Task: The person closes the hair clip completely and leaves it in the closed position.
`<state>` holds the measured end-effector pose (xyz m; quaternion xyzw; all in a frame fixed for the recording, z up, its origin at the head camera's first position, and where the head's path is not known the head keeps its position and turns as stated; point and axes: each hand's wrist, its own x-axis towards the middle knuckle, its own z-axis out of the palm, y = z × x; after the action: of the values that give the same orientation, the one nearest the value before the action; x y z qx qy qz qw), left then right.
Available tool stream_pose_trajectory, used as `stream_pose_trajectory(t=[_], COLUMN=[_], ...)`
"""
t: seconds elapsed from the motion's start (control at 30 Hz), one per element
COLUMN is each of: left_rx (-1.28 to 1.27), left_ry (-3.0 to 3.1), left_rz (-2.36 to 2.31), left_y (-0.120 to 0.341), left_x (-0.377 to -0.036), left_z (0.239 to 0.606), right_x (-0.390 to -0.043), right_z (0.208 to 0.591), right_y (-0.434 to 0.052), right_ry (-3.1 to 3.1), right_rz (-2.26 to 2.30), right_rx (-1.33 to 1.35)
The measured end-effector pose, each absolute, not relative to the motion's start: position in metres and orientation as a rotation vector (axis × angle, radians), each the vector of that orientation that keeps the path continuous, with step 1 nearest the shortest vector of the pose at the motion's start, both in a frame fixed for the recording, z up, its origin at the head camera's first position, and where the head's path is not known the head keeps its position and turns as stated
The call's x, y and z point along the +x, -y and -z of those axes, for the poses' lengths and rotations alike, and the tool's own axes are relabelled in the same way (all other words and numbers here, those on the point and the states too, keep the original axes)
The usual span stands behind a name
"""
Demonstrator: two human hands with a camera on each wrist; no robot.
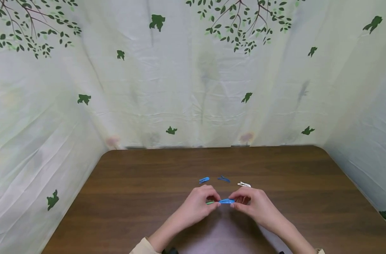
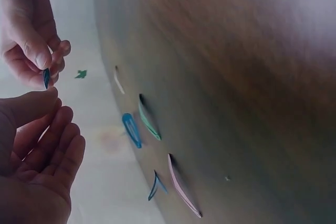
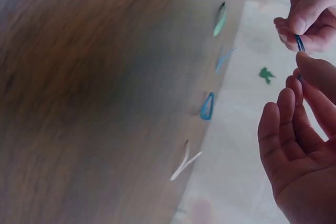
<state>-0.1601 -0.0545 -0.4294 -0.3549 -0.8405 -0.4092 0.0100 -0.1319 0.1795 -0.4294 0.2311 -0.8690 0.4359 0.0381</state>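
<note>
We see left hand (image 1: 197,205) and right hand (image 1: 259,205) pinching opposite ends of one blue clip (image 1: 227,201) | it sits between the hands over the bench (image 1: 132,183) | beyond, on it: light-blue clip (image 1: 204,179), dark-blue clip (image 1: 224,179), white clip (image 1: 244,184)

Soft shadows and glare mark the table (image 1: 142,169)

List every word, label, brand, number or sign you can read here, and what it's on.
None: no text can be read in any view.
Blue clip held by both hands: no lettering visible; any tiny mark would be too small to read.
Other clips on the table: too small or blurred to tell.
Backdrop: printed pictures only, no words or numbers visible.
</note>
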Motion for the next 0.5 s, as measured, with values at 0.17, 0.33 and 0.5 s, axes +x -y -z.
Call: stream_pose_trajectory(t=[0.17, 0.33, 0.5], left_rx=[-1.137, -1.162, -1.169], left_ry=[2.672, 2.702, 2.697], left_rz=[1.12, 1.103, 1.088], left_y=[0.048, 0.042, 0.036], left_x=[-0.17, -0.177, -0.182], left_z=[0.433, 0.438, 0.444], right_x=[-0.14, -0.146, -0.152], right_z=[0.435, 0.441, 0.446], right_y=[-0.184, -0.189, -0.194], right_ry=[2.71, 2.726, 2.758], right_rz=[-1.327, -1.337, -1.336], right_rx=[0.685, 0.698, 0.7])
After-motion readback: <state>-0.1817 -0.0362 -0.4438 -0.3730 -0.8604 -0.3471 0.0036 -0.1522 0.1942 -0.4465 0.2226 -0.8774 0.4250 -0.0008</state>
